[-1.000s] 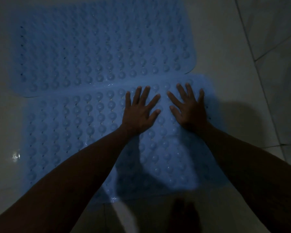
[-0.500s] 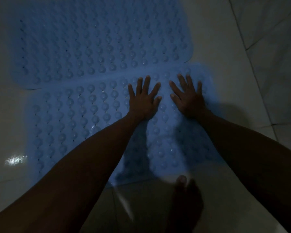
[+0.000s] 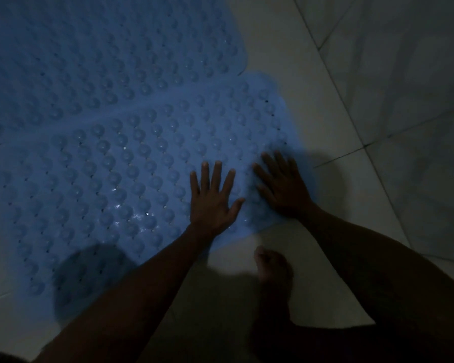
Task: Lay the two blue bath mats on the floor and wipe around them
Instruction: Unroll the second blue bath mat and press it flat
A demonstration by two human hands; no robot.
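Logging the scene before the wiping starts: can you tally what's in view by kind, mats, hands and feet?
Blue bath mats: 2, the far mat and the near mat
Hands: 2, left hand and right hand, both flat on the near mat
Bare feet: 1, foot on the tiled floor
Total: 5

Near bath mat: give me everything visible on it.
The near bath mat is blue, rubbery-looking, covered in rows of round bumps with small holes, rounded corners. It lies flat on the pale tiled floor, far edge meeting the far mat. The left hand and right hand press flat, fingers spread, near its right end.
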